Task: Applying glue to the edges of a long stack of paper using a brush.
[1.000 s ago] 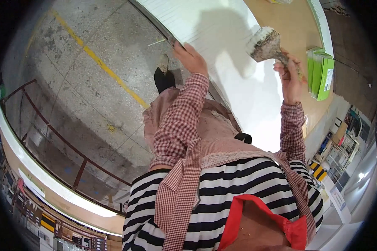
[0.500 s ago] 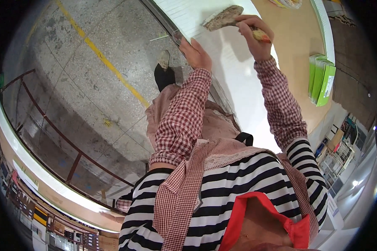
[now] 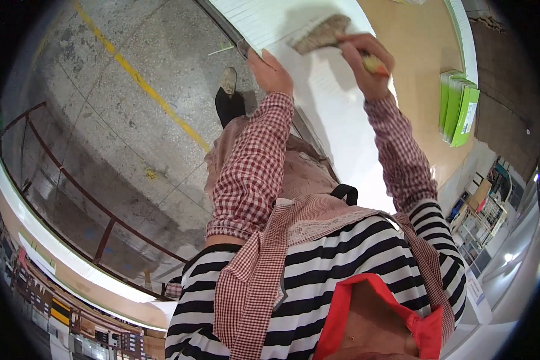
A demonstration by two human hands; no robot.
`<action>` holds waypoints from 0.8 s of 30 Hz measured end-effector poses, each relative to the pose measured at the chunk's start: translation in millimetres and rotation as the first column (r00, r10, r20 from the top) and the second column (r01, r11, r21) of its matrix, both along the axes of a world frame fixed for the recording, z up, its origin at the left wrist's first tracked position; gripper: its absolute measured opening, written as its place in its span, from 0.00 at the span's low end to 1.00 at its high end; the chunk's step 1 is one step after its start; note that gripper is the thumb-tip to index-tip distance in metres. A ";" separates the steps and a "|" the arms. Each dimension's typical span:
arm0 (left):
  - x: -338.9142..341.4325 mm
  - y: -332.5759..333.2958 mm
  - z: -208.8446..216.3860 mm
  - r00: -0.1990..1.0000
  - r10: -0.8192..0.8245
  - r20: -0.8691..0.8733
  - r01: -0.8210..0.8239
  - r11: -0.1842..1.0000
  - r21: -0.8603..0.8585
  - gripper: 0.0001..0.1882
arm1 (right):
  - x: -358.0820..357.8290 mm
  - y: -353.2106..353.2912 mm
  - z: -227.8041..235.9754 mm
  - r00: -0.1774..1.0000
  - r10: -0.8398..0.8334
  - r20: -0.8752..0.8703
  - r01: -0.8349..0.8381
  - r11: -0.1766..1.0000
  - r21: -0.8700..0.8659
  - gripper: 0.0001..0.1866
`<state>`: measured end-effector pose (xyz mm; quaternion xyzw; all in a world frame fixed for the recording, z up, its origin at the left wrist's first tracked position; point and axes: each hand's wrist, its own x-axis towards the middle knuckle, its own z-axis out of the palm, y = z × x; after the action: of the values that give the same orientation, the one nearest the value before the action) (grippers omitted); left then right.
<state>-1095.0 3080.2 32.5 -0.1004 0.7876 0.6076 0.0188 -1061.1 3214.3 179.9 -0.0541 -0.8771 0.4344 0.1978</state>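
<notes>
In my right hand (image 3: 368, 65) is a wide brush with greyish-brown bristles (image 3: 323, 35) and a yellow handle (image 3: 373, 63) with an orange-red part. The fingers wrap round the handle, and motion blurs the brush slightly. It is over a white sheet surface (image 3: 318, 84), its bristle edge low above or touching the sheets; I cannot tell which. My left hand (image 3: 272, 74) rests at the left edge of the sheets, thumb apart and fingers stretched along the edge. Nothing shows in its palm, and some fingertips are partly hidden.
Bright green flat packs (image 3: 459, 109) stand at the right on a tan board (image 3: 411, 42). A dark table edge (image 3: 222, 24) runs beside the left hand. To the left lies a grey floor with a yellow line (image 3: 139, 77) and a dark red metal rail (image 3: 72, 180).
The brush has moved slightly toward me over the white sheets. My left hand has shifted a little to the left along the edge, its thumb now raised. The whole view has moved slightly.
</notes>
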 end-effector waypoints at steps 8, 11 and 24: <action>0.6 -9.2 -4.6 1.000 -0.011 0.026 0.013 0.998 -0.067 0.26 | 86.8 -0.4 -1.6 0.966 -0.029 0.255 0.041 0.998 -0.040 0.03; 1.6 -7.1 -1.7 1.000 -0.014 0.027 0.015 0.999 -0.036 0.27 | 103.3 0.8 12.5 0.945 -0.012 0.328 0.011 1.000 0.004 0.03; -1.6 -3.4 -3.8 1.000 -0.011 -0.013 0.010 1.000 -0.021 0.27 | 147.6 6.1 -4.5 0.951 -0.115 0.287 0.121 0.993 -0.002 0.04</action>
<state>-1096.6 3076.8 28.7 -0.0924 0.7946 0.5999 0.0157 -913.4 3220.5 175.4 -0.1706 -0.8874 0.4179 0.0941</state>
